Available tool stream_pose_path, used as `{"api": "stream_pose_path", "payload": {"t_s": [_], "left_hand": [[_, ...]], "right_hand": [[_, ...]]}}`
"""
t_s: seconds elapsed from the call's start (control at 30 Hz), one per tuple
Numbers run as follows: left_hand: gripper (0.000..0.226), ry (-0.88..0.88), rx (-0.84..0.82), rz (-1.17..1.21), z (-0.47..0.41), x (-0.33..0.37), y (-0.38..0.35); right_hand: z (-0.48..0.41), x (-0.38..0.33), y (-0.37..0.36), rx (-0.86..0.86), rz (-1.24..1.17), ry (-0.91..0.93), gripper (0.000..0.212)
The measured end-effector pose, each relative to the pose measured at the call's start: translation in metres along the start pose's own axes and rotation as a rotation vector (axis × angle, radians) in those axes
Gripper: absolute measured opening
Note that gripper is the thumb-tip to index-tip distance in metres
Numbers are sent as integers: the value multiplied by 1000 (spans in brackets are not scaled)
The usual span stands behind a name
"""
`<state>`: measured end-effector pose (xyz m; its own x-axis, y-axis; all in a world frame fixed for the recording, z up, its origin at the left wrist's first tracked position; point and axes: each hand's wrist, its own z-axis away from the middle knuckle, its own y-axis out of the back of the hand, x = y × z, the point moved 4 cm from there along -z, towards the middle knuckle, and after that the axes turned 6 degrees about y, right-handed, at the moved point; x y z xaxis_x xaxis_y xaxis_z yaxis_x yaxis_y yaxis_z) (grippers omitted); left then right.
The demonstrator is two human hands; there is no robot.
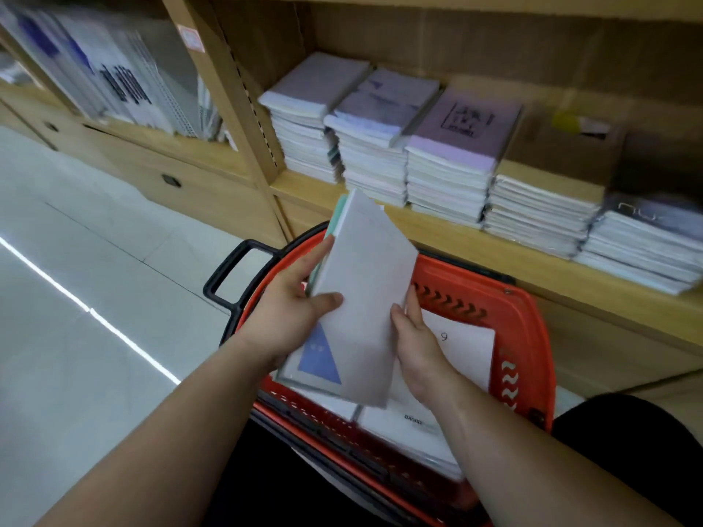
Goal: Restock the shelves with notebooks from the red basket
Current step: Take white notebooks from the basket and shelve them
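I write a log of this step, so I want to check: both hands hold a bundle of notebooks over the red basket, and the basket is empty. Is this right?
Not quite: the head view shows the red basket is not empty, other notebooks lie in it. The rest holds: the left hand and right hand both hold the bundle of notebooks over it.

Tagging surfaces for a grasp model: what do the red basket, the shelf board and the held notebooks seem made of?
Red basket: moulded plastic by the look, slightly glossy, with cut-out slots in its wall. Shelf board: wood or wood-look laminate, matt, pale grain; which one cannot be told. Held notebooks: paper, with thin, flat, pale covers; any film wrap is lost in blur.
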<state>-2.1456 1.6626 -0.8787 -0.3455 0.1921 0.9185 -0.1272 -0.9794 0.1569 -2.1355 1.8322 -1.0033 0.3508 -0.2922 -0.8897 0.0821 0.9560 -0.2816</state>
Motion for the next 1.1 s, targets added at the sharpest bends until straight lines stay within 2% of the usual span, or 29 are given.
{"api": "stream_pose_path", "payload": {"t_s": [0.17, 0.37, 0.6, 0.73, 0.83, 0.97, 1.1], "left_hand": [[72, -119, 68, 197, 27, 67, 22], [72, -246, 66, 316, 53, 129, 43], [72, -485, -30, 375, 83, 210, 29], [74, -607, -93, 371, 85, 270, -2], [68, -624, -175, 371, 77, 310, -35], [59, -542, -291, 388, 50, 358, -96], [48, -391, -374, 316, 9, 383, -160]], "right_hand": [[6, -73, -24, -89, -63, 167, 53], [33, -181, -42, -92, -23, 441, 62], [93, -299, -35, -45, 68, 823, 67], [123, -369, -8, 39, 26, 954, 62], [134, -413, 21, 125, 17, 963, 59], [141, -462, 72, 291, 64, 934, 55], [139, -486, 128, 480, 89, 733, 46]]}}
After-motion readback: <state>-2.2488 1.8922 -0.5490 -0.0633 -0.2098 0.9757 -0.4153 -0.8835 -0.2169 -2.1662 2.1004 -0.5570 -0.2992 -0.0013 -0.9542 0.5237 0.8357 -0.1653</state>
